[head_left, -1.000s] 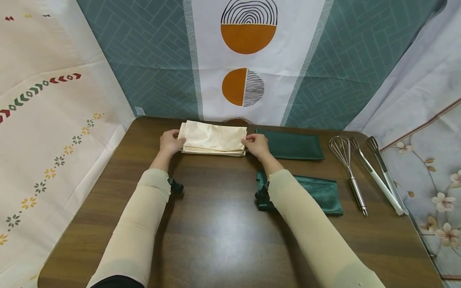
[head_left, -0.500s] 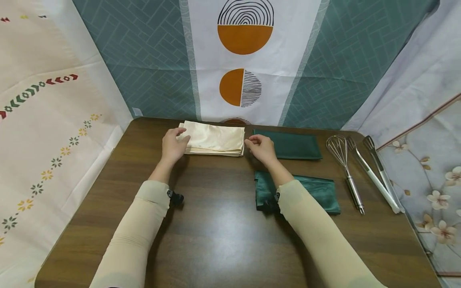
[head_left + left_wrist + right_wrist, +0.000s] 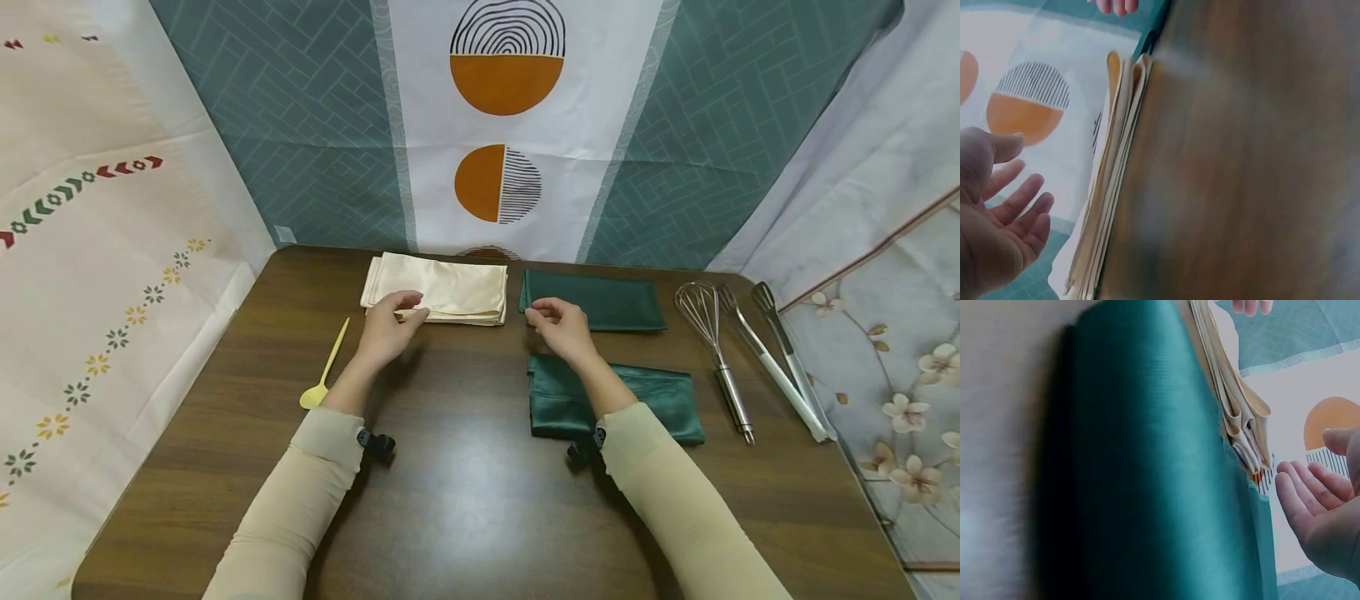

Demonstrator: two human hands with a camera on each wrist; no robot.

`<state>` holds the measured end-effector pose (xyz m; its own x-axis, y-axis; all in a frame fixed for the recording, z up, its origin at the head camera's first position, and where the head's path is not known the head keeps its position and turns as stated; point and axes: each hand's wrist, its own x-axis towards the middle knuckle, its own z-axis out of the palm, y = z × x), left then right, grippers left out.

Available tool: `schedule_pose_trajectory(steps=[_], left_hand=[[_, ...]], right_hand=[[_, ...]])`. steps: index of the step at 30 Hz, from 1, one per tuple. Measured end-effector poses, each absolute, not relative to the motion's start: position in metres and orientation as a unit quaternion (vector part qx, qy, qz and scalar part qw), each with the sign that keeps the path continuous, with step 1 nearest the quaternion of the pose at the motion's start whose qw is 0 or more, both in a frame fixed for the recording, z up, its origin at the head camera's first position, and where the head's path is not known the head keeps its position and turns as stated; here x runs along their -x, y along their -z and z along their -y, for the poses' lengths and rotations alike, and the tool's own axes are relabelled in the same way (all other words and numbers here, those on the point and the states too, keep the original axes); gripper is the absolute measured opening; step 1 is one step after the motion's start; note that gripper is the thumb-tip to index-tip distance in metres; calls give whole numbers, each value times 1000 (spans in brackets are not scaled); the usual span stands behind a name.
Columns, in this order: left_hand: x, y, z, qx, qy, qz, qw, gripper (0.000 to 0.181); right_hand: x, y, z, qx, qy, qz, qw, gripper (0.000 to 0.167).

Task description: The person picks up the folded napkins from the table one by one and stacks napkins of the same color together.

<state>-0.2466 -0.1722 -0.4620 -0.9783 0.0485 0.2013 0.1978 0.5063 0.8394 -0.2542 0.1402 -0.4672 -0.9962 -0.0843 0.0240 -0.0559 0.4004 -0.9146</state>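
Note:
A folded cream cloth [image 3: 450, 287] lies near the table's back edge; its layered folds [image 3: 1113, 169] show in the left wrist view. The left hand [image 3: 387, 332] hovers over its front left part with loosely bent fingers, holding nothing. The right hand [image 3: 564, 330] is held above the table between the back green cloth [image 3: 611, 302] and the front green cloth [image 3: 660, 396], its fingers relaxed. In the right wrist view the right hand [image 3: 1329, 512] has nothing in its grasp, with the front green cloth [image 3: 1141, 456] large and blurred beside it.
A yellow spoon [image 3: 330, 362] lies left of the left forearm. At the right are a wire whisk [image 3: 722, 358] and two long utensils with pale handles [image 3: 780, 367] [image 3: 798, 367]. Patterned fabric [image 3: 315, 125] hangs behind the brown table [image 3: 465, 467].
Both hands have let go of the cream cloth's ends. The left hand has moved right and toward the person, uncovering the yellow spoon; the right hand has shifted right and slightly toward the person.

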Motion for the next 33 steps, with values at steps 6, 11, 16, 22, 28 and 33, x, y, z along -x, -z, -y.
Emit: schedule_pose_trajectory(steps=[6, 11, 16, 22, 28, 33], left_hand=[[236, 469, 163, 85, 501, 859, 58, 35], [229, 474, 156, 86, 498, 861, 47, 35], [223, 479, 147, 95, 513, 852, 41, 33], [216, 485, 133, 110, 532, 839, 25, 33], [209, 487, 121, 115, 541, 833, 10, 33], [207, 491, 112, 120, 548, 828, 10, 34]], right_hand=[[245, 473, -149, 42, 550, -834, 11, 35], [238, 476, -158, 37, 561, -827, 19, 35], [232, 478, -168, 39, 564, -824, 33, 37], [222, 473, -176, 38, 586, -808, 39, 39], [216, 477, -188, 37, 573, -818, 29, 38], [210, 481, -200, 41, 543, -839, 17, 40]])
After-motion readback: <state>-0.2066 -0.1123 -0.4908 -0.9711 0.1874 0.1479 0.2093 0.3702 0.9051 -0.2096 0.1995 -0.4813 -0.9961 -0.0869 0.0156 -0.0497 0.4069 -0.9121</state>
